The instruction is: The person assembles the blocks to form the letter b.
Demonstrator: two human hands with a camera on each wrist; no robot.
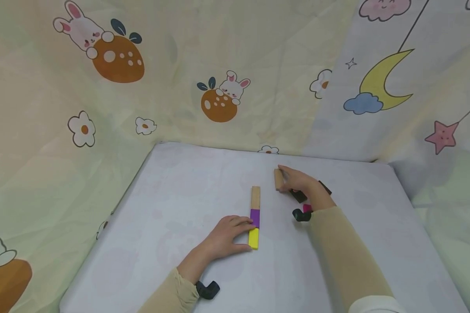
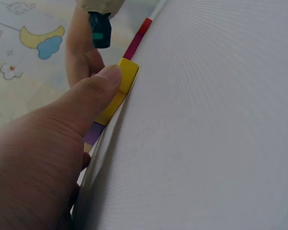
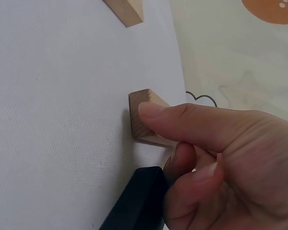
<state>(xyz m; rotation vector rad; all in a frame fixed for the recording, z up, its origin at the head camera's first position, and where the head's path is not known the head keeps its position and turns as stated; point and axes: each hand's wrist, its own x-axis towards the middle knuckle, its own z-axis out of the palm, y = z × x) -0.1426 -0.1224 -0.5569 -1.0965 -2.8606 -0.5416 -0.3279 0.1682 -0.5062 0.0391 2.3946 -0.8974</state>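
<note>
A row of three blocks lies end to end on the white-covered table [image 1: 172, 195]: plain wood [image 1: 255, 198], purple [image 1: 255, 217] and yellow [image 1: 253, 238]. My left hand [image 1: 246, 235] rests against the row's left side. Its thumb [image 2: 91, 103] presses the yellow block [image 2: 121, 88], and the fingers touch the purple one [image 2: 92, 134]. Farther back, my right hand [image 1: 285, 179] pinches a separate plain wooden block [image 1: 277, 178], which stands on the table. In the right wrist view the thumb [image 3: 182, 122] lies over that wooden block [image 3: 141, 122].
A black block [image 1: 299, 196] and a magenta block [image 1: 307, 208] lie under my right wrist; the black one [image 3: 137, 201] also shows in the right wrist view. Cartoon-print cloth walls [image 1: 219, 65] close in the table at the back and sides.
</note>
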